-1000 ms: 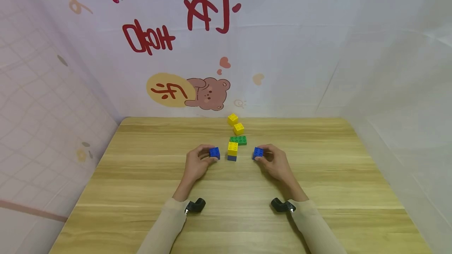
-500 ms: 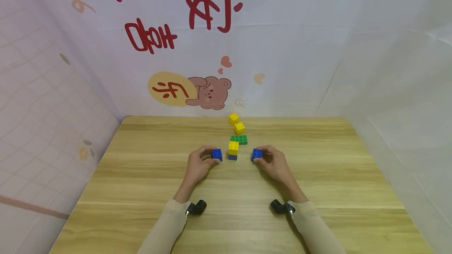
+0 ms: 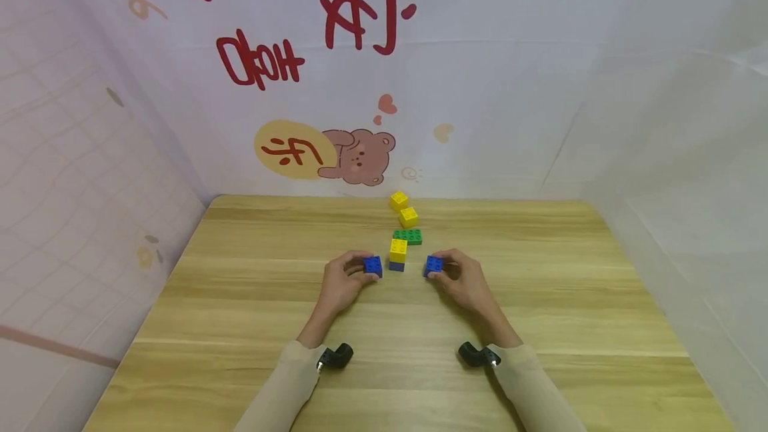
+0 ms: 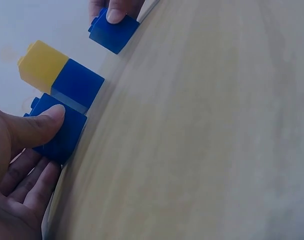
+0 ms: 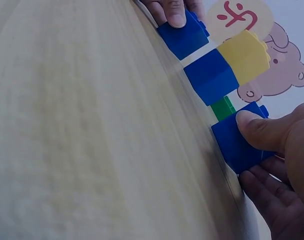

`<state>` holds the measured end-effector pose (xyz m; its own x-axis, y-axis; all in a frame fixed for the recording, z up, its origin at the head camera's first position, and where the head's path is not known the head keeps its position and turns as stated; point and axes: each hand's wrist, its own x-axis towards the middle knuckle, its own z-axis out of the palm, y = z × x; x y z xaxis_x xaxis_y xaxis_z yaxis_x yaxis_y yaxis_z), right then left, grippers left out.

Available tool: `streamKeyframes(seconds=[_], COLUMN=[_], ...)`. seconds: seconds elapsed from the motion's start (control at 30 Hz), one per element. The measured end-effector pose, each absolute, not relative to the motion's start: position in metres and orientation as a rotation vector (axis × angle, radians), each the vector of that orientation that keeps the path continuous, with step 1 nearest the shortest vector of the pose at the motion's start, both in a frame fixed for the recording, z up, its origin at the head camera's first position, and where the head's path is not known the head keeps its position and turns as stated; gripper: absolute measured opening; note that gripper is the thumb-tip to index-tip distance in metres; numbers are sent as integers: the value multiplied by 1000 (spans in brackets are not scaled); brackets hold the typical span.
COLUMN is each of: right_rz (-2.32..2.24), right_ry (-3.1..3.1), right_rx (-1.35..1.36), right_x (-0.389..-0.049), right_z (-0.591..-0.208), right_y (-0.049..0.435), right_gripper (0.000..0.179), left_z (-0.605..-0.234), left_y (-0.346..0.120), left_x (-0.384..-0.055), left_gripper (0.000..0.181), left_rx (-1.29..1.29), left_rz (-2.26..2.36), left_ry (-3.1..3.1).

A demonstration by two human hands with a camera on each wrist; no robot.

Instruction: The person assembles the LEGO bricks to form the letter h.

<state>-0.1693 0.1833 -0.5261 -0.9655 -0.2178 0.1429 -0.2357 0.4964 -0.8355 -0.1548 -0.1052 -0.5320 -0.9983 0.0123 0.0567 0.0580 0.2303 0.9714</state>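
Observation:
My left hand (image 3: 341, 283) pinches a blue toy brick (image 3: 373, 267) between thumb and fingers, low over the table. A second blue toy brick (image 3: 434, 265) is gripped the same way by my right hand (image 3: 469, 281). Between them stands a stack: a yellow brick (image 3: 399, 249) on top of a blue brick (image 3: 397, 266). Both held bricks are apart from this stack in the head view, one on each side. The thumb presses the near face of the left brick (image 4: 64, 127) in the left wrist view, and likewise the right brick (image 5: 239, 140) in the right wrist view.
Just behind the stack lies a wide green brick (image 3: 413, 237), partly hidden by it. Two yellow bricks, one nearer (image 3: 409, 217) and one farther (image 3: 399, 201), sit toward the back edge of the wooden table (image 3: 252, 232). A printed cloth wall (image 3: 492, 119) rises behind.
Both hands have moved inward with their blue bricks, the left rightward and the right slightly leftward, narrowing the gaps to the stack. The whole view has shifted slightly; the stack and other bricks stay put.

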Motion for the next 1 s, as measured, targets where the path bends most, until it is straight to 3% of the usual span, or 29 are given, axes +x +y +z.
streamKeyframes(seconds=[1.0], right_rz=[1621], right_ry=[-2783], right_rx=[400], right_x=[-163], right_z=[-529], right_y=[171], right_gripper=[37], left_z=[-534], left_y=[-96], left_x=[-145], left_gripper=[41], left_rx=[-171], left_rz=[-1961], left_ry=[-2474])
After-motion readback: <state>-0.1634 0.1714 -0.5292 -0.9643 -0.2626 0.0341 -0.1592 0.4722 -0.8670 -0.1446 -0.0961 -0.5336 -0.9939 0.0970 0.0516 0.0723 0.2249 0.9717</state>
